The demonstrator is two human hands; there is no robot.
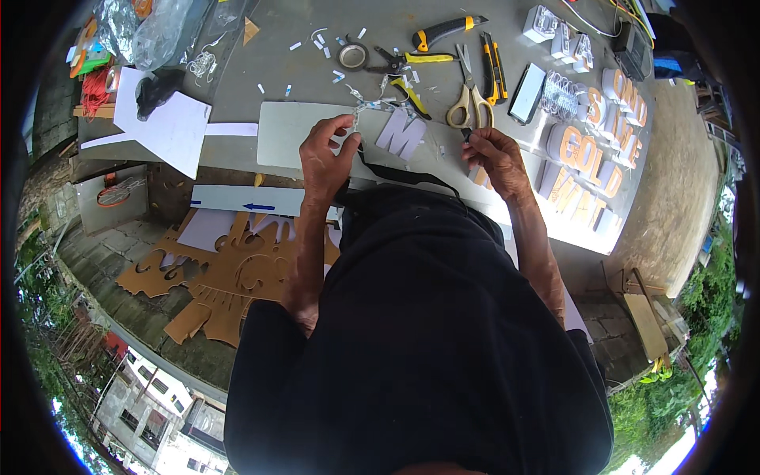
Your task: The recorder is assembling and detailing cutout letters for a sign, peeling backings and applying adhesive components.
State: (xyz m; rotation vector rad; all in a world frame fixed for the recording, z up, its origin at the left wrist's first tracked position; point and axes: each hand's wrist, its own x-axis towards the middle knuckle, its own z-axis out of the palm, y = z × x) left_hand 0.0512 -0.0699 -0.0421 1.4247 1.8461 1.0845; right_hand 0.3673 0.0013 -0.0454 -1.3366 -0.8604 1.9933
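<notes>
My left hand (328, 154) is over the near edge of the table, thumb and fingertips closed on a thin pale wire strand (358, 119). The strand runs into a small tangle of wire beside a white letter-shaped piece (401, 133). My right hand (495, 158) is below the handles of the scissors (469, 95), fingers pinched on a small dark thing (466, 134) too small to name. Between my hands a black strap (408, 173) curves in front of my body. Above the tangle lie wire strippers (389, 62) and yellow-handled pliers (410, 96).
Two yellow-and-black utility knives (450, 32) (494, 70), a roll of tape (353, 55) and a phone (526, 93) lie farther back. Several letter-shaped pieces (582, 150) cover the right side. White sheet offcuts (162, 119) and plastic bags (158, 36) are at left; cut brown panels (237, 269) lie below.
</notes>
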